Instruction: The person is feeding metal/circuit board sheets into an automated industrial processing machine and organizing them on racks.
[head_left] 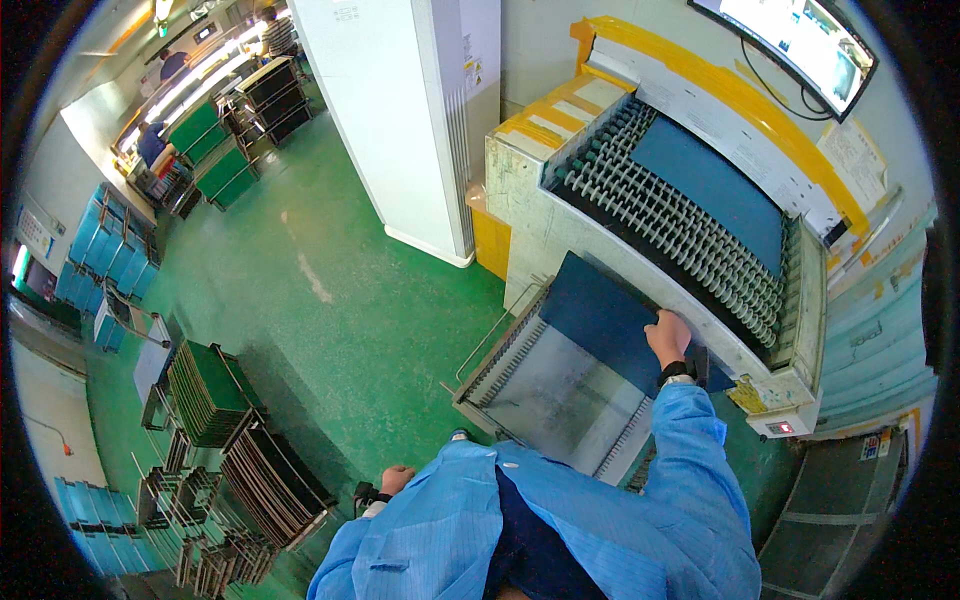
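My right hand (668,338) is closed on the upper edge of a dark blue flat panel (598,318). That panel stands tilted over a slotted rack (530,385) with toothed side rails, directly in front of the conveyor machine. A second blue panel (715,185) lies on the machine's wheeled rollers (680,225). Low at my left side, away from the panels, my left hand (397,480) has its fingers curled in, with nothing visible in it.
To the left stand racks of green panels (207,395) and dark panels (265,480). A tall white cabinet (390,110) rises beside the machine. A monitor (800,45) hangs at upper right. People work at a lit bench (195,85) far off.
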